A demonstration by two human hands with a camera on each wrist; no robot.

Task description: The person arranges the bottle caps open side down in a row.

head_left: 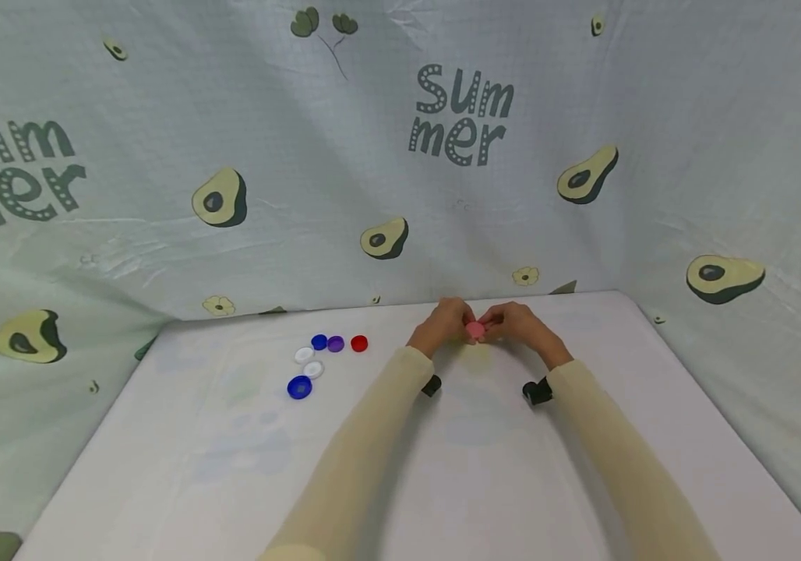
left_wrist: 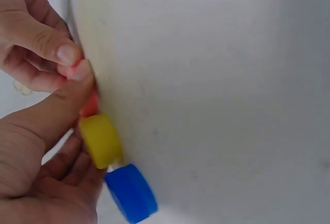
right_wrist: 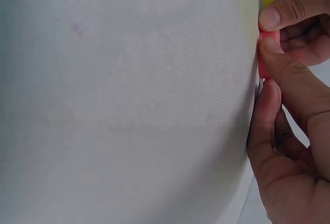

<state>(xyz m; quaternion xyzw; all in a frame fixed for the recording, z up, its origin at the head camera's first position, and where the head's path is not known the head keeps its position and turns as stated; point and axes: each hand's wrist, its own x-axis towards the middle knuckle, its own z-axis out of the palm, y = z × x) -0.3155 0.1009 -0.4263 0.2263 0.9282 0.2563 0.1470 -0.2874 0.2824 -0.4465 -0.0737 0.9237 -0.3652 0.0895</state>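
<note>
Both hands meet at a pink bottle cap (head_left: pixel 474 331) near the far edge of the table. My left hand (head_left: pixel 445 326) holds it with the thumb on its side. From the opposite side, my right hand (head_left: pixel 521 324) pinches the same cap between thumb and fingers. A yellow bottle cap (left_wrist: pixel 101 141) stands beside the pink one, close to the left fingers, in the left wrist view. Past it comes a blue bottle cap (left_wrist: pixel 131 194), forming a row. In the head view the left hand hides these two. The fingers cover much of the pink cap.
Left of the hands lie a red cap (head_left: pixel 359 344), a purple cap (head_left: pixel 335 344), a small blue cap (head_left: pixel 319 342), two white caps (head_left: pixel 312 370) and a larger blue cap (head_left: pixel 299 387). A printed cloth (head_left: pixel 302 257) hangs behind the white table (head_left: pixel 218 499).
</note>
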